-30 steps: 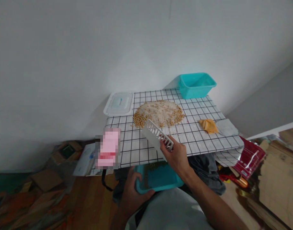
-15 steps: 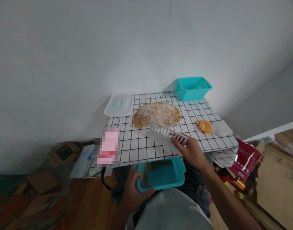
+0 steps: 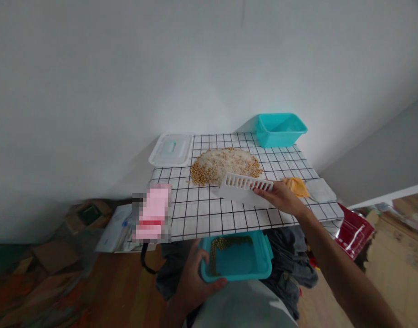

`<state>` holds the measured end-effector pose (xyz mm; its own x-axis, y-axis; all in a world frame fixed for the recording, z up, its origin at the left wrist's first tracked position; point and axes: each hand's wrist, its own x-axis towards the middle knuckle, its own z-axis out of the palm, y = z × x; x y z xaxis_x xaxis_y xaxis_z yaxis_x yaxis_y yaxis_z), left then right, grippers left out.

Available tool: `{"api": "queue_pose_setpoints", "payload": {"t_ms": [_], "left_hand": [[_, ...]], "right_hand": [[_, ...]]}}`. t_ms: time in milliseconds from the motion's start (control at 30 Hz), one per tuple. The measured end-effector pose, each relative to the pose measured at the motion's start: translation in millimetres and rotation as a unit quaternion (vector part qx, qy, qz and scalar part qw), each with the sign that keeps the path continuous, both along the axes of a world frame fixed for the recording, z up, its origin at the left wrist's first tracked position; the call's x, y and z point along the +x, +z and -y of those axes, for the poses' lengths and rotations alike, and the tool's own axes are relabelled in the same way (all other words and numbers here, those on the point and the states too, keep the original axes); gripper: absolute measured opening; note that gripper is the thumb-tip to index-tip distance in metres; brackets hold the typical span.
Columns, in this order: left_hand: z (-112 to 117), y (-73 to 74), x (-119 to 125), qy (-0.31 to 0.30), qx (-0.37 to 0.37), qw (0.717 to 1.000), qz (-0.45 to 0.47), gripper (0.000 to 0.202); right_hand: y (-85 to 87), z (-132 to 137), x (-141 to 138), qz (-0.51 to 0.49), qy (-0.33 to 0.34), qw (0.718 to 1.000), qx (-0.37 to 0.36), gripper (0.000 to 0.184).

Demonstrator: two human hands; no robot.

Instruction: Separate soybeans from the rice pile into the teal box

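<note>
My right hand (image 3: 283, 197) grips a white slotted plastic sieve tray (image 3: 245, 187) and holds it over the checked tablecloth (image 3: 202, 209), just in front of a pile of rice mixed with soybeans (image 3: 226, 164). My left hand (image 3: 195, 284) holds a teal plastic tub (image 3: 239, 259) by its left rim, below the table's front edge, above my lap. A strip of beans lies inside the tub along its far and left walls.
A second teal tub (image 3: 280, 129) stands at the table's back right. A clear lidded box (image 3: 170, 149) sits at the back left. An orange cloth (image 3: 295, 186) and a white one (image 3: 320, 190) lie at the right. Boxes and clutter cover the floor on both sides.
My right hand carried the sieve tray up and forward, from over the tub to the table by the pile. The tub in my left hand shifted slightly right.
</note>
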<state>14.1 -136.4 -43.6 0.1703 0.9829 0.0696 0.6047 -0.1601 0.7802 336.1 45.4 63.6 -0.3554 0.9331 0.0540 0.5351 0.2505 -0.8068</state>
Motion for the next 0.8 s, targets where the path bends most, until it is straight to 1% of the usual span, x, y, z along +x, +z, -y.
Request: {"api": "queue_pose_setpoints", "payload": {"t_ms": [67, 133, 200, 233, 300, 367, 400, 467, 533, 600, 700, 800], "left_hand": [[1, -2.9, 3, -0.002, -0.005, 1.0, 0.01, 0.049], [1, -4.5, 6, -0.006, -0.016, 1.0, 0.012, 0.05], [1, -4.9, 9, -0.015, -0.025, 0.999, 0.012, 0.051], [1, -5.0, 10, -0.02, -0.029, 0.999, 0.013, 0.052], [0, -5.1, 12, -0.028, -0.034, 0.999, 0.018, 0.053], [-1, -5.4, 14, -0.035, -0.038, 0.998, 0.024, 0.053], [-1, -5.7, 15, -0.039, -0.041, 0.998, 0.027, 0.053], [-4, -5.9, 17, -0.049, -0.048, 0.997, 0.032, 0.052], [-7, -5.3, 20, -0.06, -0.054, 0.996, 0.04, 0.054], [-11, -3.5, 24, -0.071, -0.057, 0.995, 0.05, 0.054], [-15, 0.0, 29, -0.085, -0.057, 0.993, 0.063, 0.054], [-16, 0.9, 30, -0.093, -0.058, 0.992, 0.065, 0.055]], "right_hand": [[2.6, -11, 6, -0.008, -0.013, 1.0, -0.004, 0.042], [7.8, -18, 16, -0.03, -0.008, 0.999, -0.029, 0.041], [14.7, -23, 30, -0.064, -0.004, 0.996, -0.063, 0.039], [18.2, -26, 39, -0.082, -0.019, 0.994, -0.071, 0.038], [24.0, -31, 59, -0.128, -0.083, 0.987, -0.051, 0.039], [27.2, -38, 78, -0.145, -0.144, 0.979, -0.012, 0.038], [27.5, -41, 86, -0.149, -0.174, 0.973, 0.012, 0.039], [25.5, -44, 96, -0.117, -0.242, 0.962, 0.052, 0.043], [21.2, -42, 98, -0.062, -0.303, 0.948, 0.073, 0.048], [16.5, -35, 93, -0.007, -0.331, 0.94, 0.081, 0.051], [12.7, -22, 74, 0.077, -0.319, 0.939, 0.104, 0.05], [12.8, -15, 56, 0.105, -0.298, 0.943, 0.105, 0.05]]}}
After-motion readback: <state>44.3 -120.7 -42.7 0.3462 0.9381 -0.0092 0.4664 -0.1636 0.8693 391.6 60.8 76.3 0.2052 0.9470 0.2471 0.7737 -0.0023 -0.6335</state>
